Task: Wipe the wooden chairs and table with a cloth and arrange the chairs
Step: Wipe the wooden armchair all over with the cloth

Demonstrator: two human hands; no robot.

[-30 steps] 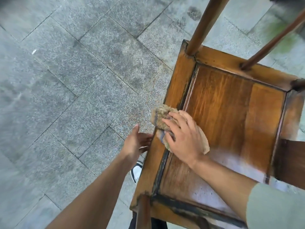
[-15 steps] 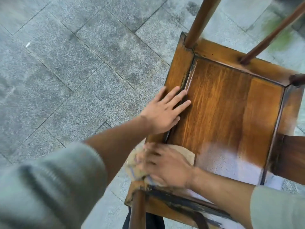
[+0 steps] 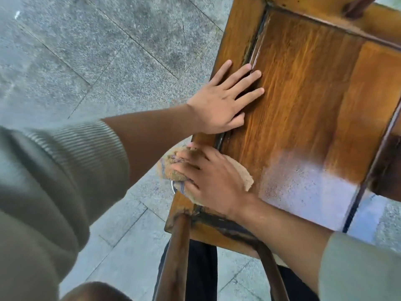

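Two hands are seen on the wooden chair (image 3: 303,88), whose seat lies directly ahead of and beneath them, with its long rails running away from the person. The left hand (image 3: 221,101) is laid flat, fingers straight and spread, across the chair's left side rail and the groove beside the seat panel; it is judged to be steadying the chair, not wiping. The right hand (image 3: 214,177) is pressed down on the cloth (image 3: 240,172), which is bunched under the palm at the near left corner of the seat, just nearer the person than the left hand. The fingers are slightly bent over the cloth and point to the left, toward the seat's edge; whether the cloth is gripped or only pressed cannot be told for certain, though folds of it are seen caught between the fingers. To the right of the right hand, a pale, dusty-looking patch (image 3: 303,187) is visible on the near part of the seat panel, close beside the cloth. That patch is nearer the right hand than the left, so the coming stroke is judged to run rightward across the seat's near edge. A chair leg (image 3: 173,257) is seen rising toward the camera below the right hand, with paved floor (image 3: 86,61) off to the left.
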